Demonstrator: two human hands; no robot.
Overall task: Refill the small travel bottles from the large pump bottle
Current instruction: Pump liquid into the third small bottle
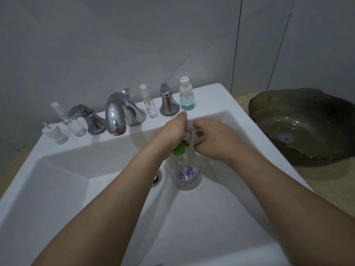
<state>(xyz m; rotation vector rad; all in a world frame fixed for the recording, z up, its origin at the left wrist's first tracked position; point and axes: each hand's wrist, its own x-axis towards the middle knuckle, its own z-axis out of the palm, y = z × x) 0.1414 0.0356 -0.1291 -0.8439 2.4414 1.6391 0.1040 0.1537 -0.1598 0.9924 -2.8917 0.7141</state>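
Observation:
The large clear pump bottle (187, 174), with purple writing and a green pump head, stands in the white sink (80, 189). My left hand (173, 131) grips its pump head from above. My right hand (211, 139) holds a small clear travel bottle (196, 136) tilted against the nozzle. Along the back ledge stand a small spray bottle (149, 104), a blue-liquid pump bottle (186, 95), a clear bottle (75, 124) and a loose spray cap (55, 134).
A chrome tap spout (115, 114) and two chrome handles (90, 120) (168, 102) line the sink's back ledge. The drain (157, 177) lies left of the big bottle. A dark glass basin (303, 127) sits on the counter at right.

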